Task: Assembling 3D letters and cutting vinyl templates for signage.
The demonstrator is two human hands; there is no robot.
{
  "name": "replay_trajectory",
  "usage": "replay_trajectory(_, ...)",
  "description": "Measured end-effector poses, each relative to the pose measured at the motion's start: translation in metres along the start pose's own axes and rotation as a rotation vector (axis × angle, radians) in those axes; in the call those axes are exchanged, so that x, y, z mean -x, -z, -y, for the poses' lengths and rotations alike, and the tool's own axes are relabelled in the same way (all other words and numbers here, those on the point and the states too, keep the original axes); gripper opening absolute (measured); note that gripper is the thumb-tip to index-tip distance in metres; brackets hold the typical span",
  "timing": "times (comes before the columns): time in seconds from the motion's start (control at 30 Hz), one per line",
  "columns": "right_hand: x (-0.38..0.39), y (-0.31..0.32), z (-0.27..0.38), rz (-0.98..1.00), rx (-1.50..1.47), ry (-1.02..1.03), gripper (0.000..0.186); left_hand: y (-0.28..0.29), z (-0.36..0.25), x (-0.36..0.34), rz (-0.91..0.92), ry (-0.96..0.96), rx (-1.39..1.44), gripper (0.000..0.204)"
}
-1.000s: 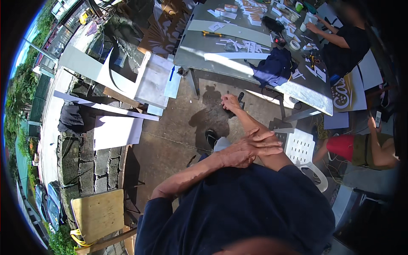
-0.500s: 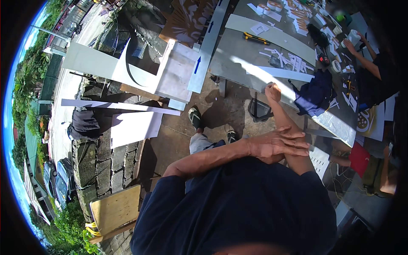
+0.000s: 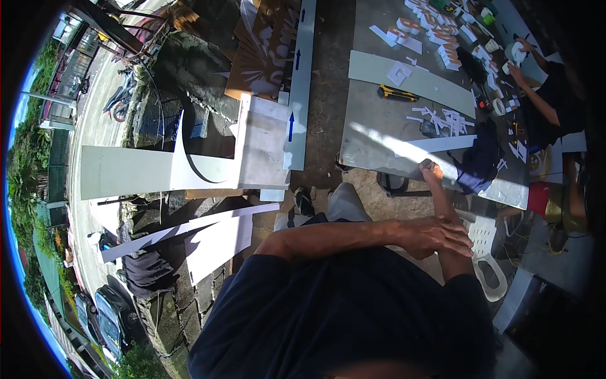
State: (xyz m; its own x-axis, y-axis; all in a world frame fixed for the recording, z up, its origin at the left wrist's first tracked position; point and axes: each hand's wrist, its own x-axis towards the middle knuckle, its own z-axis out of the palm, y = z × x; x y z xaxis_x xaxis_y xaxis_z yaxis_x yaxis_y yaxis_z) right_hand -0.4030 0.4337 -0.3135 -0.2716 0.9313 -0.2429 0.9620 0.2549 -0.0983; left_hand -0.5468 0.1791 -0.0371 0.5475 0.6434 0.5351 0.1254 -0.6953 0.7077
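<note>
My left hand (image 3: 439, 237) lies across my right forearm (image 3: 442, 202), fingers spread over the skin. My right hand (image 3: 431, 169) is curled closed by the near edge of the grey worktable (image 3: 369, 148); I cannot make out whether anything is in it. Beside it a dark blue cloth (image 3: 480, 164) is bunched on the table, near a long white strip (image 3: 429, 144). Farther back are small white cut pieces (image 3: 448, 123), a yellow-black cutter (image 3: 394, 93) and a pale board (image 3: 423, 82).
A co-worker (image 3: 546, 107) works at the table's right end. A white plastic chair (image 3: 486, 275) stands below my right arm. At left, white panels (image 3: 262, 139), a long board with blue arrows (image 3: 297, 88) and loose sheets (image 3: 218, 246) rest along a rough block wall (image 3: 164, 316).
My view has turned, and the table's near edge and left-side panels show differently. My curled right hand has shifted toward the table edge. My left hand has stayed on the right forearm.
</note>
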Motion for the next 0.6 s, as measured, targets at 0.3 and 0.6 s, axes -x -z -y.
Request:
replay_trajectory(0.3, 0.024, 0.003, 0.007, -0.091, -0.163, -0.061, 0.032, 0.037, 0.042, 0.006, 0.128, -0.175, 0.229, 0.074)
replay_trajectory(0.6, 0.055, 0.018, 0.031, -0.248, -0.586, -0.111, 0.026, 0.052, 0.08, -0.011, 0.281, -0.351, 0.427, 0.067)
